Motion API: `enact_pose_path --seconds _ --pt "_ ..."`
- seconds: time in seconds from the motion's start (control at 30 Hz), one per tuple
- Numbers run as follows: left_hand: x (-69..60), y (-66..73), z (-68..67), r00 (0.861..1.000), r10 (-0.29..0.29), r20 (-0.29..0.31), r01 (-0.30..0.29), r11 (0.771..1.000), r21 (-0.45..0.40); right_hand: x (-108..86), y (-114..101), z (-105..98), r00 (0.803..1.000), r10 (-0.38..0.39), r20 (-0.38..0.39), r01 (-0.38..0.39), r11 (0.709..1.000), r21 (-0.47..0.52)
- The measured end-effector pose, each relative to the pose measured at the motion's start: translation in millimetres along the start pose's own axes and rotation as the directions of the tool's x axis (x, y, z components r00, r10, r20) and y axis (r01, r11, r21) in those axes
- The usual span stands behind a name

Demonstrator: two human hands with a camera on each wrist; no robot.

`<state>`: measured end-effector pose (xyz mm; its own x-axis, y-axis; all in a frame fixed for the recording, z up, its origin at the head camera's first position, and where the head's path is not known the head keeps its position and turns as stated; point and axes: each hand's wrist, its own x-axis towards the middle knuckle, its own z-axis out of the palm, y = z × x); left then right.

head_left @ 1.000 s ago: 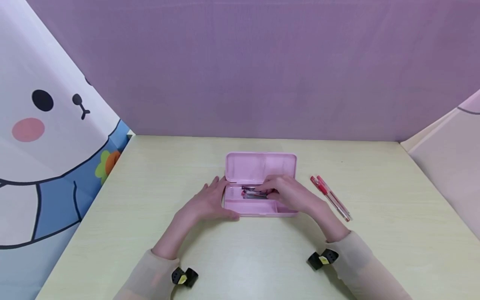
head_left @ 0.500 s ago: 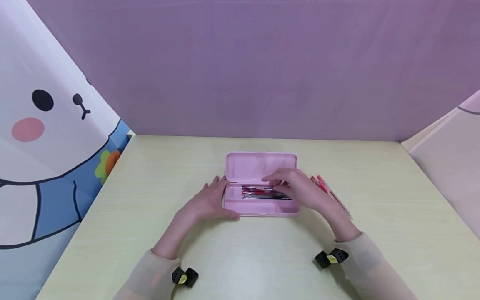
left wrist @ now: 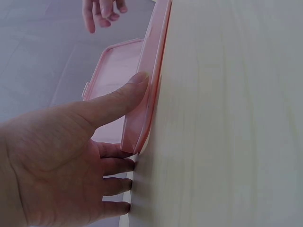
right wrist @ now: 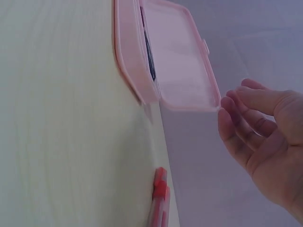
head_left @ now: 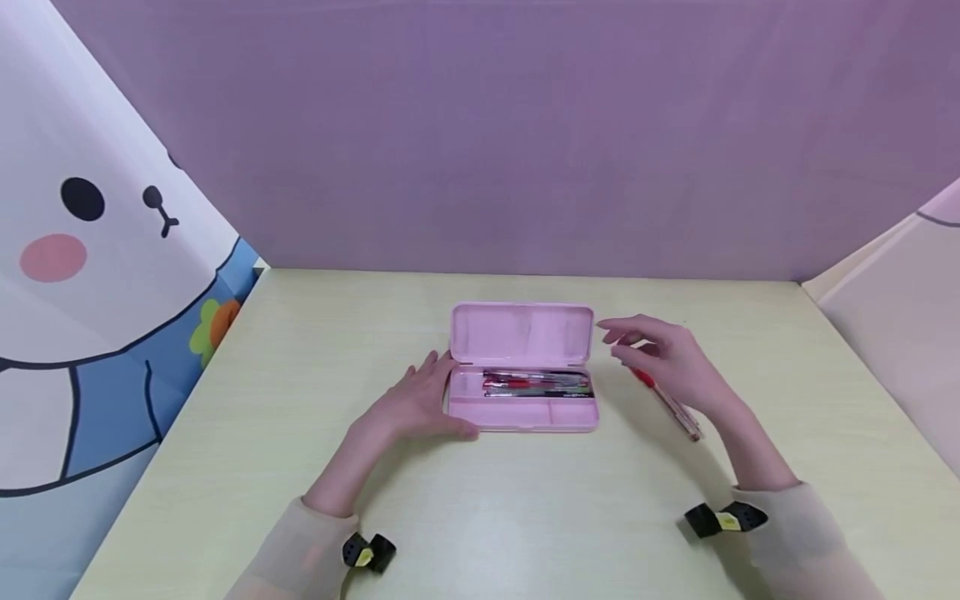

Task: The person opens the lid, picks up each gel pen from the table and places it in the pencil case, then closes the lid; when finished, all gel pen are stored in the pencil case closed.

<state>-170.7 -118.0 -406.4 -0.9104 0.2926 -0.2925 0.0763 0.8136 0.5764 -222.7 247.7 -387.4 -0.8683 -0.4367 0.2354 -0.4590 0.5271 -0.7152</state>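
- Head view: a pink pencil case (head_left: 498, 414) is lying open on the pale table (head_left: 540, 517), near the middle, its lid (head_left: 491, 333) leaning back on the far side.
- Several pens (head_left: 525, 384) are lying lengthwise, side by side, in the long rear compartment; some are showing red parts, others dark or clear ones.
- The left hand (head_left: 416, 404) is resting at the case's left end, its fingers spreading wide and its thumb reaching round the near corner.
- From the left wrist, the thumb is pressing flat against the front wall, while the forefinger is passing behind the end of the case.
- The right hand (head_left: 671, 358) is hovering to the right of the lid, its fingers bending loosely, with a narrow gap between thumb and forefinger.
- Two loose pens (head_left: 677, 410) with red caps are lying slantwise on the table beneath that hand, which is partly covering them in the head view; the right wrist view is showing both caps.
- Light sleeves (head_left: 288, 558) are covering both forearms, and small black gadgets (head_left: 726, 519) with yellow patches are sitting at the cuffs.
- A purple cloth (head_left: 525, 133) is hanging behind the table, and a cartoon cloth (head_left: 97, 325) is hanging on the left.
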Motion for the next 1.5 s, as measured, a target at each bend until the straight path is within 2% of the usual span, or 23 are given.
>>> enact_pose_path --seconds 0.27,0.4,0.5,0.63,0.8,1.0,1.5 --pt "0.4 -1.4 0.3 1.0 0.016 -0.003 -0.016 1.0 -0.011 -10.3 14 -23 1.0 0.009 -0.003 -0.009 1.0 -0.005" --pt "0.4 -1.4 0.6 1.0 0.026 -0.002 -0.026 1.0 -0.013 -14.3 22 -32 0.997 0.066 0.041 -0.066 0.998 0.014" --pt "0.5 -0.9 0.9 1.0 0.026 -0.001 -0.026 1.0 -0.014 -18.1 29 -38 0.986 0.137 0.094 -0.141 0.989 0.039" --pt "1.1 -0.1 1.4 1.0 0.023 0.0 -0.023 1.0 -0.017 -23.2 41 -44 0.974 0.175 0.142 -0.181 0.983 0.031" --pt "1.3 0.0 1.4 1.0 0.02 0.001 -0.02 1.0 -0.017 -25.4 49 -47 0.964 0.182 0.194 -0.19 0.982 0.022" --pt "0.2 -0.4 0.5 1.0 0.02 0.002 -0.02 1.0 -0.015 -25.0 54 -48 0.935 0.253 0.25 -0.259 0.966 -0.007" --pt "0.6 -1.2 0.6 1.0 -0.001 0.003 0.001 1.0 -0.012 -22.6 56 -38 0.9 0.339 0.274 -0.344 0.939 -0.03"
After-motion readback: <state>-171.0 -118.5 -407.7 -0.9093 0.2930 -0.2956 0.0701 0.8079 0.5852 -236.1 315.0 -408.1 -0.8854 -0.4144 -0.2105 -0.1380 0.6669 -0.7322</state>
